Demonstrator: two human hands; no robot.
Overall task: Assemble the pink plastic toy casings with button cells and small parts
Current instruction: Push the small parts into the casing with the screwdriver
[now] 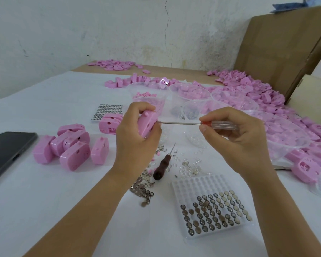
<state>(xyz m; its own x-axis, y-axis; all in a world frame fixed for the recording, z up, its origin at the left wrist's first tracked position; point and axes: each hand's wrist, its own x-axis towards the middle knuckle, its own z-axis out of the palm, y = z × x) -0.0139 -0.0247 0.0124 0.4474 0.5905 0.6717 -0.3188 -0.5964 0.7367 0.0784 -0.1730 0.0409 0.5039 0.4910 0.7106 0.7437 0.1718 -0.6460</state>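
My left hand (137, 134) grips a pink toy casing (147, 125) above the white table, its side turned to the right. My right hand (235, 138) pinches a screwdriver (196, 123) with a clear and red handle. The thin metal shaft lies level and its tip touches the casing's side. A white tray of button cells (211, 210) lies in front of my right forearm. Loose cells and small metal parts (143, 188) lie between my forearms.
Several closed pink casings (70, 147) stand at the left, beside a dark phone (6, 153). An awl with a dark handle (163, 166) lies under my hands. Clear plastic bowls (189, 93) of pink parts stand behind. A big heap of casings (267, 93) and cardboard boxes (278, 49) fill the right.
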